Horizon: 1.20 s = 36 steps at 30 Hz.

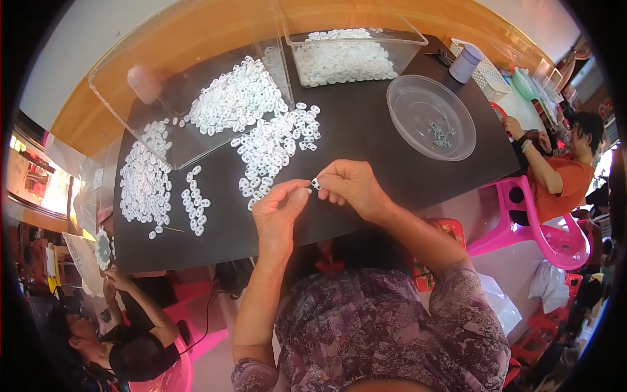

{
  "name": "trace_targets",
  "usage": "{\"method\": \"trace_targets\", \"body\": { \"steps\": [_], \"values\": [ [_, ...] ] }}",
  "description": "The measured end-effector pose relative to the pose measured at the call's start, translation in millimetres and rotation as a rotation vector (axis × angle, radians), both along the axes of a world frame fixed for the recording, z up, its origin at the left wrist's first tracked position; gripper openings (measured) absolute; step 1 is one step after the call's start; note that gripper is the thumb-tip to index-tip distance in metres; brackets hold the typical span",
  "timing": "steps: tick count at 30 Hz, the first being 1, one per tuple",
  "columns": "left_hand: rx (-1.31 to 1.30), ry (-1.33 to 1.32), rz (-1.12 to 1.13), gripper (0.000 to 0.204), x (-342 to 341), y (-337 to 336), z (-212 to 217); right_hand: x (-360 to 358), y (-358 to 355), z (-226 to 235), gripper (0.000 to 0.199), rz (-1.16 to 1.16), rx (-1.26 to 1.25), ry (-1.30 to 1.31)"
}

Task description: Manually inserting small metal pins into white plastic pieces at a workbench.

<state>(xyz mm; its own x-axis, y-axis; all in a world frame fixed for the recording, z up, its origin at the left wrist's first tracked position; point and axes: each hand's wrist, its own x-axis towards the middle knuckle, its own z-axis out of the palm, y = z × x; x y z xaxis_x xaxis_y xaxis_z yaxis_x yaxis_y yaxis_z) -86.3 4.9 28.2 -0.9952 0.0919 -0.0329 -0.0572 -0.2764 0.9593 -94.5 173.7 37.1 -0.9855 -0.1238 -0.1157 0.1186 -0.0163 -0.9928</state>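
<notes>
Just above the table's front edge, my two hands meet fingertip to fingertip. A small white oval plastic piece with two holes (316,184) is pinched between thumb and forefinger of my right hand (356,189). My left hand (281,212) is closed in a pinch right beside that piece; whatever its fingertips hold is too small to make out. Left of my hands spreads a loose heap of the same white pieces (268,153). To the right stands a round clear plastic tray (400,124) with several small grey-green parts (441,132) in it.
A clear bin lying on its side (189,160) spills white pieces; another clear bin (418,40) holds more. White pieces pile up (145,183) at the table's left. A lilac bottle (465,63) and white basket (490,78) stand far right. People sit on both sides.
</notes>
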Motion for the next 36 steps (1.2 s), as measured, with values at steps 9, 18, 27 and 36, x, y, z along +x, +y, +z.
{"method": "trace_targets", "body": {
  "steps": [9, 18, 27, 36],
  "values": [
    [0.039, -0.056, 0.029, 0.025, 9.0, -6.3, -2.5, 5.8, -16.4, 0.4, 0.016, -0.030, 0.000, 0.012],
    [-1.071, 0.671, 0.233, 0.018, -5.1, -5.6, -14.2, 9.2, -18.3, -12.6, 0.013, -0.090, 0.060, 0.151],
    [-0.825, 0.712, 0.079, 0.029, 11.3, 3.7, 2.1, 14.9, -12.5, -15.4, 0.015, -0.002, 0.170, 0.191],
    [-1.109, 0.999, 0.159, 0.025, 9.4, 18.1, 0.3, 22.9, -1.6, -15.3, 0.015, 0.047, 0.076, 0.114]
  ]
}}
